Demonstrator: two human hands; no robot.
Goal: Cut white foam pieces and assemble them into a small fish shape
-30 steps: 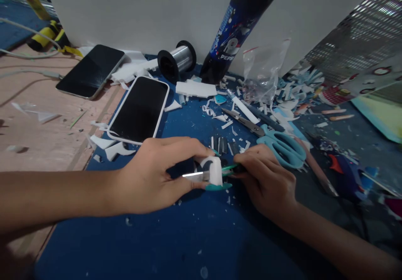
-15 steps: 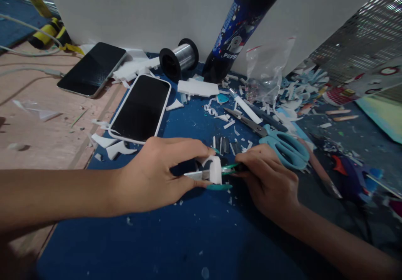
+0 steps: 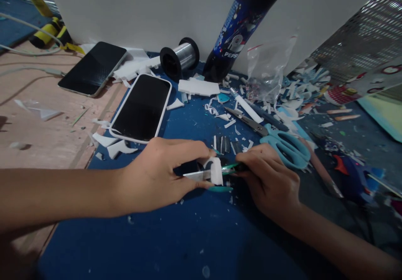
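My left hand (image 3: 157,175) pinches a small curved white piece (image 3: 216,172) between thumb and fingers, over the blue work surface (image 3: 150,246). Long teal nails show at those fingertips. Closed round a craft knife (image 3: 228,168) with a green and black handle, my right hand (image 3: 271,179) is just to the right. The knife's flat blade points left and crosses the white piece; whether it is cutting into it I cannot tell. Short grey and white strips (image 3: 223,144) lie just beyond the hands. Blue-handled scissors (image 3: 284,148) rest beyond my right hand.
Two phones, one white-edged (image 3: 142,108) and one dark (image 3: 93,68), lie at the left. A wire spool (image 3: 185,56), a Pepsi bottle (image 3: 232,37) and a plastic bag (image 3: 268,73) stand along the back. White scraps are scattered around; a blue glue gun (image 3: 356,179) lies right.
Almost nothing differs. The white piece and the lower left nail have shifted very slightly, with both hands keeping their grips; the whole view has moved a little.
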